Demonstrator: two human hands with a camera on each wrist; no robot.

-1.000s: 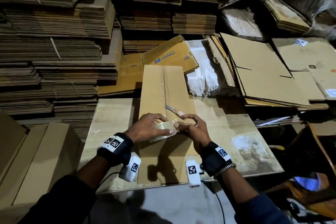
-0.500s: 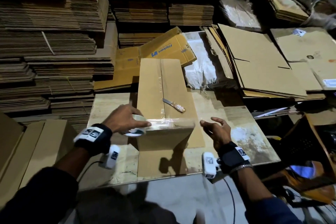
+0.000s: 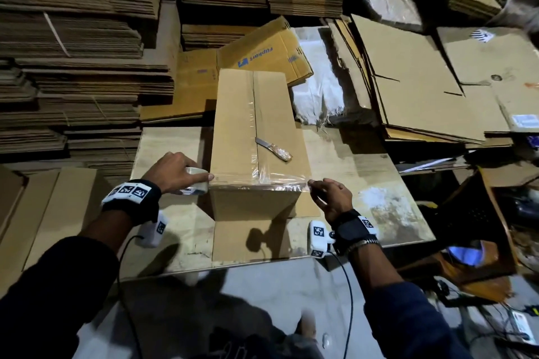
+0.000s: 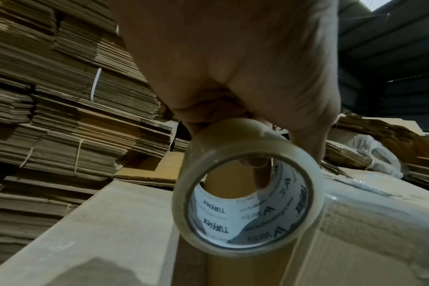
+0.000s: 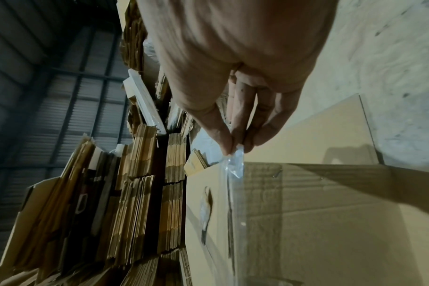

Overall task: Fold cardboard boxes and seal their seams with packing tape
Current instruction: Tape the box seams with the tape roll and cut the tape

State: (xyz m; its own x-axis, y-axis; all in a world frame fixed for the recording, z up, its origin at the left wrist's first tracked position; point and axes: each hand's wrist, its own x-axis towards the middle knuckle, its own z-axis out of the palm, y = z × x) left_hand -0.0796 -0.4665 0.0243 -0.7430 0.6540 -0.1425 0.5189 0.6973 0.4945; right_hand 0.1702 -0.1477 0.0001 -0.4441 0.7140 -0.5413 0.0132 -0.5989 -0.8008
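Cardboard box (image 3: pixel 256 131) stood on the wooden table (image 3: pixel 364 172) in the head view, its top seam already taped lengthwise and a small knife (image 3: pixel 273 148) lying on its top. A clear tape strip (image 3: pixel 259 179) ran across the near top edge. The left hand (image 3: pixel 172 172) gripped the tape roll (image 3: pixel 194 183) at the box's left corner, while the right hand (image 3: pixel 331 197) held the strip's free end at the right corner; the hands were well apart. Stacks of flattened cardboard (image 3: pixel 73 67) rose behind and to the left.

From the left wrist, the left hand (image 4: pixel 233 67) curled over the tape roll (image 4: pixel 247 195), one finger inside its white printed core, and the roll touched the box (image 4: pixel 367 232) where tape wrapped the corner.

From the right wrist, the right hand (image 5: pixel 233 67) pinched the crinkled tape end (image 5: pixel 234 162) between thumb and fingertips (image 5: pixel 227 143), just above the box (image 5: pixel 306 222) corner, with the strip running down along its edge.
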